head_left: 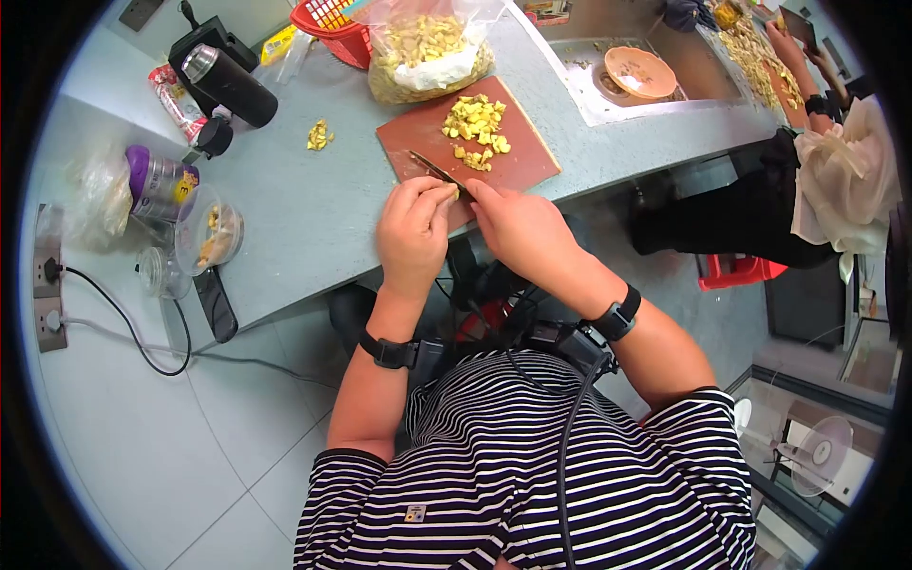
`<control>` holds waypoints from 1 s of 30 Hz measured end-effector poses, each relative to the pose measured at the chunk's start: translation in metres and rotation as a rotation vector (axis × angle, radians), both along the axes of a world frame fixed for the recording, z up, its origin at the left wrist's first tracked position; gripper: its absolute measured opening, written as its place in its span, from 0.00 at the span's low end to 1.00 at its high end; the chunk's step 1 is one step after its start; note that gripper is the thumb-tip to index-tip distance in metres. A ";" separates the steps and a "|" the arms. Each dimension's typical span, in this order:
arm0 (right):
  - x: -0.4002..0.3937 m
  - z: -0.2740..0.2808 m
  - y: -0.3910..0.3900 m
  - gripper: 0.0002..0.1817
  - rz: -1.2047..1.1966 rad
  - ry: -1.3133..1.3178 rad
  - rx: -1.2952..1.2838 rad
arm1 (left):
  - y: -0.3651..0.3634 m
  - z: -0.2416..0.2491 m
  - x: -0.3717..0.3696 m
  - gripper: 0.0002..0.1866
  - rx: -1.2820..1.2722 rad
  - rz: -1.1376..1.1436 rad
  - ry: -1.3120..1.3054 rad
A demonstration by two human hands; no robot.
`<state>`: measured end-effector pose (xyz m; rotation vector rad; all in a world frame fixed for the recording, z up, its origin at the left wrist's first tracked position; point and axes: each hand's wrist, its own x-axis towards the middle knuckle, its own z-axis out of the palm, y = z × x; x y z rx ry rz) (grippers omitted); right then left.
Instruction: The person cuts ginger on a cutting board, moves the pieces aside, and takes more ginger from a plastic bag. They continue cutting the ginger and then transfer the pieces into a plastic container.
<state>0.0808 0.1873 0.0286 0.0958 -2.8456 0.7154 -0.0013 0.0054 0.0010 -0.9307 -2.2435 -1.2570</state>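
My right hand point(521, 226) is closed around a knife, whose dark narrow blade point(429, 164) points up and left over the near edge of the brown cutting board point(528, 158). Close beside it, my left hand point(414, 228) pinches a small yellowish piece, apparently ginger, against the blade; the fingers mostly cover it. Chopped ginger point(474, 118) lies in a heap on the board, with smaller bits just below. Behind the board stands an open clear plastic bag point(432, 74) full of ginger pieces. A small ginger pile point(319, 135) sits on the counter to the left.
A black thermos point(230, 85), a purple-lidded can point(160, 182), a plastic tub point(220, 237) and a phone point(217, 306) occupy the left side. A red basket point(344, 43) stands behind. The sink point(594, 100) holds an orange bowl point(641, 72). Another person point(845, 157) works at right.
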 end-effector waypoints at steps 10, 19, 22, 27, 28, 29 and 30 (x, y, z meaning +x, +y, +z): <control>0.025 -0.002 0.007 0.19 -0.045 -0.021 -0.269 | 0.002 -0.001 0.002 0.07 0.017 0.017 -0.021; 0.038 0.001 0.010 0.20 -0.042 -0.019 -0.271 | 0.002 0.000 0.002 0.07 0.003 0.018 -0.021; 0.040 0.004 0.012 0.20 -0.038 -0.034 -0.234 | 0.002 0.001 0.003 0.07 -0.008 0.017 -0.009; 0.043 0.009 0.015 0.19 -0.024 -0.046 -0.145 | 0.002 -0.001 0.004 0.07 -0.003 0.016 -0.031; 0.043 0.009 0.014 0.19 -0.024 -0.037 -0.123 | 0.002 -0.001 0.003 0.07 -0.010 0.019 -0.022; 0.042 0.010 0.014 0.19 -0.023 -0.029 -0.100 | 0.003 -0.001 0.003 0.07 -0.008 0.020 -0.026; 0.041 0.013 0.013 0.19 -0.022 -0.033 -0.098 | 0.003 0.000 0.003 0.07 -0.011 0.027 -0.009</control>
